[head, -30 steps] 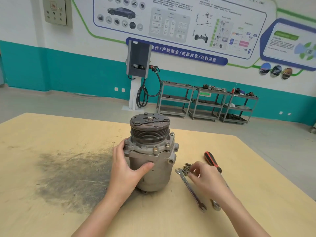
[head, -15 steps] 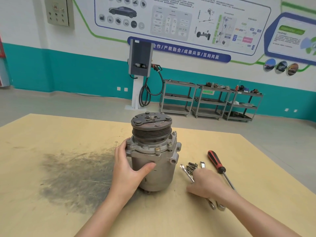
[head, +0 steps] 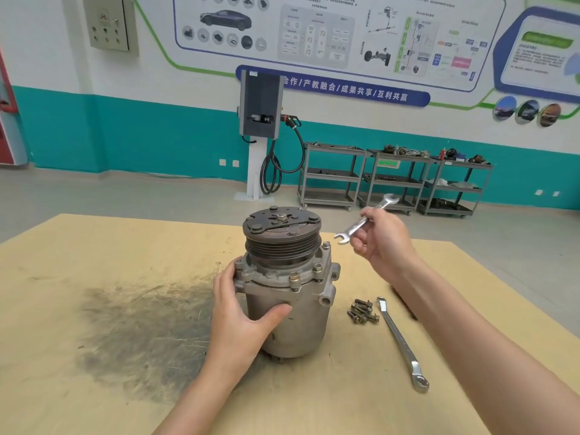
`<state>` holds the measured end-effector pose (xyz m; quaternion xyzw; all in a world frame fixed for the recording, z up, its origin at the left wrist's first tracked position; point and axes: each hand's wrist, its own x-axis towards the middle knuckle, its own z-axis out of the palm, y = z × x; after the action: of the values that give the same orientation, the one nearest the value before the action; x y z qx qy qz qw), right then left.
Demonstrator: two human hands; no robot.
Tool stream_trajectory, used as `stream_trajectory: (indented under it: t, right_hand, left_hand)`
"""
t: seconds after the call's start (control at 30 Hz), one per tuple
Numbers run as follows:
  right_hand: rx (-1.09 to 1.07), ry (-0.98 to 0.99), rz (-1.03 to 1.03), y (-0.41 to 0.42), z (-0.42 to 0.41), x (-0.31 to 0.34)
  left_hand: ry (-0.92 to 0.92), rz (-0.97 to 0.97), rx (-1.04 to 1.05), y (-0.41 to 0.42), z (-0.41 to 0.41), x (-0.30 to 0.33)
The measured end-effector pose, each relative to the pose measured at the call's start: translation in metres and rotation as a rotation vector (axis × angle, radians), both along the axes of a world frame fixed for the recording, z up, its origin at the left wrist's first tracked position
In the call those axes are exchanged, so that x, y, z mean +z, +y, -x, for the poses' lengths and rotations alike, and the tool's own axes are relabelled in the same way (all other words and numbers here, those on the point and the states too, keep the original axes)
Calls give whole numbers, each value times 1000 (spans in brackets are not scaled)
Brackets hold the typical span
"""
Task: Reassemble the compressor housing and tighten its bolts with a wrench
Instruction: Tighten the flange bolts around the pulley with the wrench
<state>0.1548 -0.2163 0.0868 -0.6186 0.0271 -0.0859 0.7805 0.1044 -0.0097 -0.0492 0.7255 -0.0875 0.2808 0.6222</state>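
My left hand (head: 241, 318) was wrapped around the side of the compressor (head: 287, 290), thumb lying across the front of the grey housing and fingers curled round behind its bolted flange. My right hand (head: 384, 243) was raised above the table, off to the right of the pulley, its fingers closed on the middle of a double open-end wrench (head: 365, 221). That wrench slanted up to the right, one jaw pointing down toward the compressor and the other sticking out past my knuckles; it touched nothing but my hand.

The compressor stood upright on the plywood table (head: 94, 252), near the middle, with the ribbed pulley and dark clutch plate (head: 281, 224) on top. Several bolts (head: 294, 277) stood in the flange ring, their heads proud of the metal; I could not tell how far in they were threaded.

Just right of the housing lay a small heap of loose bolts (head: 362, 310). Beside them a long ring spanner (head: 401, 343) lay flat on the table, running from near the bolts toward me, its ring end nearest. Left of the compressor a dark grey smear (head: 141, 328) covered the wood.

Beyond the table stood a wall charger with coiled cable (head: 260, 114) and three metal shelf carts (head: 395, 180) against the teal-and-white wall.
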Motion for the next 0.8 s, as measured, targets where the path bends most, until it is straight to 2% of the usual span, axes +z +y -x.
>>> stream_trajectory:
  t: [0.4,0.6,0.8]
  right_hand:
    - [113,113,49,6,-21,-14]
    - [103,150,196,7,-27,-6]
    - [302,242,196,2,-37,-2]
  left_hand:
    - [-5,1,-4,0,1,0]
    - [2,0,-2,0,2,1]
    - [-12,2,-5,0,2,1]
